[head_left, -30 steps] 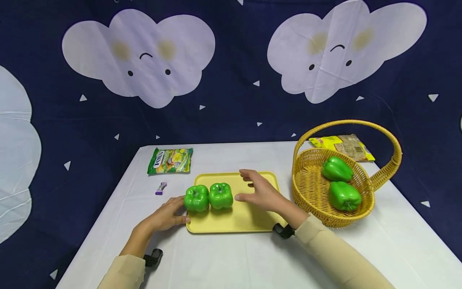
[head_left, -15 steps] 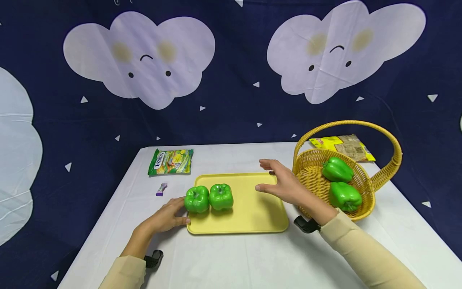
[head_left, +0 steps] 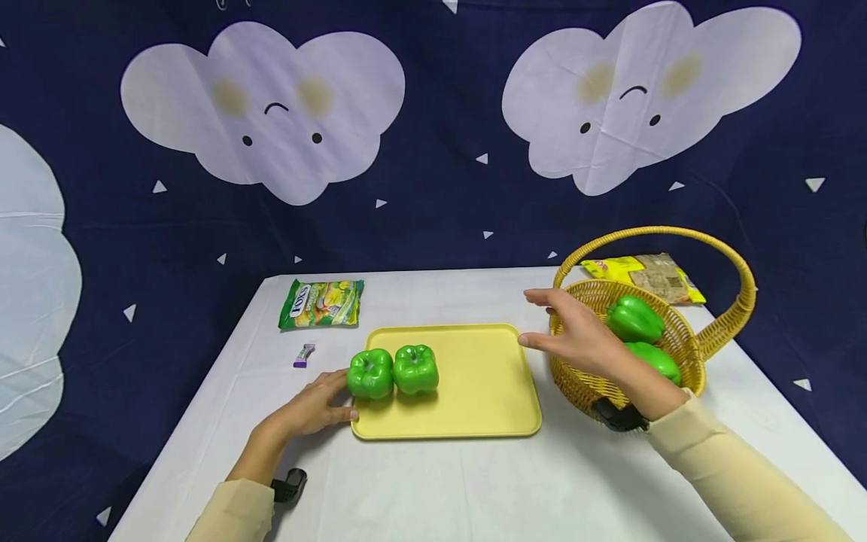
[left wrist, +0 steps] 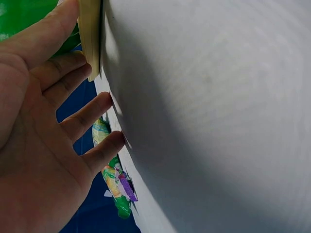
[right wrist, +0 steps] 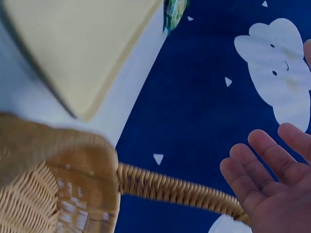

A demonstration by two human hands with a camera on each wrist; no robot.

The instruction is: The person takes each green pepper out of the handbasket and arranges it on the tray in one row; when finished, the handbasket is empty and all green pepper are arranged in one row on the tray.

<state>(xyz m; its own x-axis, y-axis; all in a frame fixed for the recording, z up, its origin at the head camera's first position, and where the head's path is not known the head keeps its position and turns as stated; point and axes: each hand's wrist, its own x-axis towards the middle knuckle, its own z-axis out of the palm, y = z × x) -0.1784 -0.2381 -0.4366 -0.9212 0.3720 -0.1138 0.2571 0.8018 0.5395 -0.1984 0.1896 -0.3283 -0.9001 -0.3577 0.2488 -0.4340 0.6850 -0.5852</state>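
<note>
- Yellow tray: two green peppers side by side at its left end.
- Left hand: fingers loose at tray edge, grasping nothing (pepper contact: can't tell). Keep pressure light, avoid skidding.
- Right hand: fingers extended, empty, above wicker basket, two more peppers inside. Best clear the handle, grip pepper body.

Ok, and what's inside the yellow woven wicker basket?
Two glossy green bell peppers lie in the basket. The right hand and wrist cover part of its floor and of the nearer pepper; anything behind them is hidden.
</note>
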